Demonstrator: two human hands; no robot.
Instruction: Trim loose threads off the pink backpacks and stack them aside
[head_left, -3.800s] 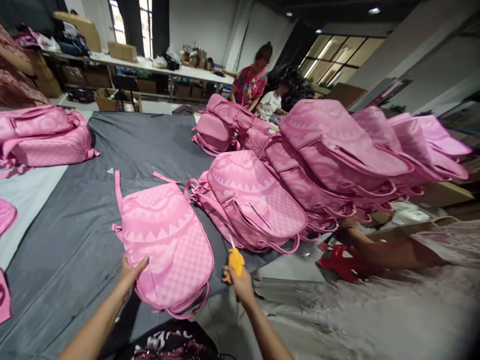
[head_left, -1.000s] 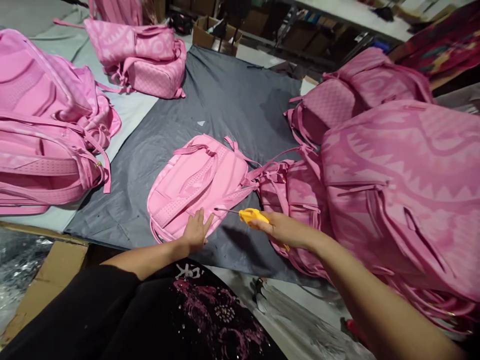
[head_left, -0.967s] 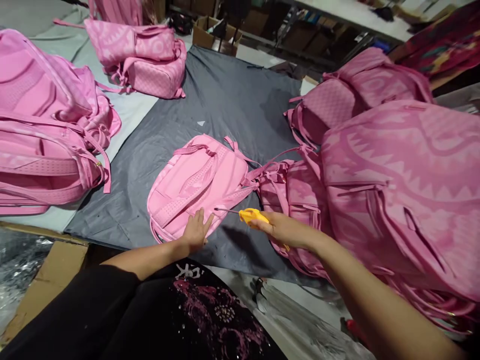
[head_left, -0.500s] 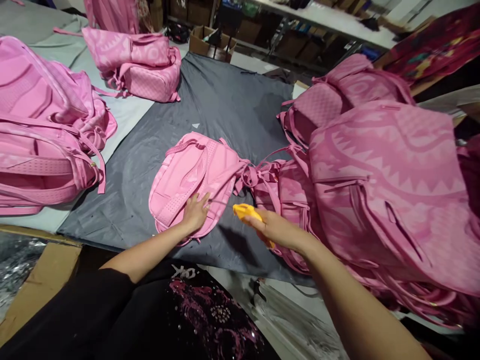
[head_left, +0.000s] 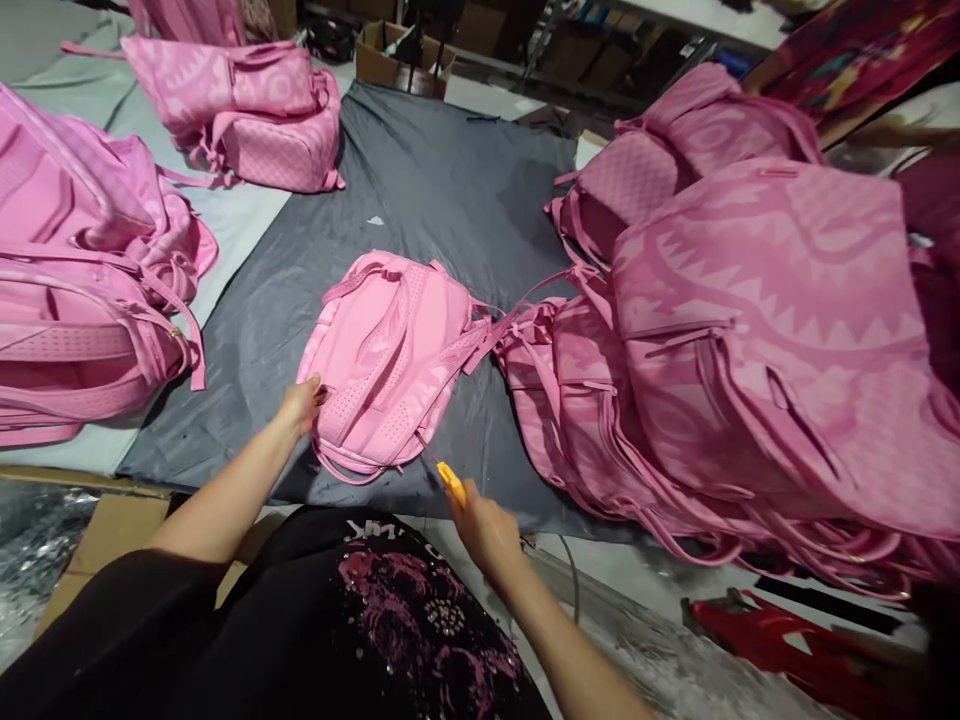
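Note:
A small pink backpack (head_left: 382, 360) lies on the dark cloth, its perforated shoulder straps facing up. My left hand (head_left: 301, 402) is closed on its lower left edge, the thumb and fingers pinching the side. In my right hand (head_left: 480, 525) is a yellow-handled tool (head_left: 451, 482) with a thin, dark, pointed end; its exact kind is unclear. That thin end reaches the lower right side of the backpack, where a strap meets the edge. My right fingers are wrapped round the handle.
Large pink backpacks (head_left: 765, 340) are piled on the right, with smaller ones (head_left: 559, 390) beside them. More pink backpacks (head_left: 82, 330) lie at left, and others (head_left: 277, 120) at back left. A cardboard box (head_left: 375, 55) stands beyond the dark cloth (head_left: 465, 190).
My left hand has moved from the top of the backpack to its left edge. My right hand has come down and left, bringing the yellow-handled tool to the backpack's lower right side.

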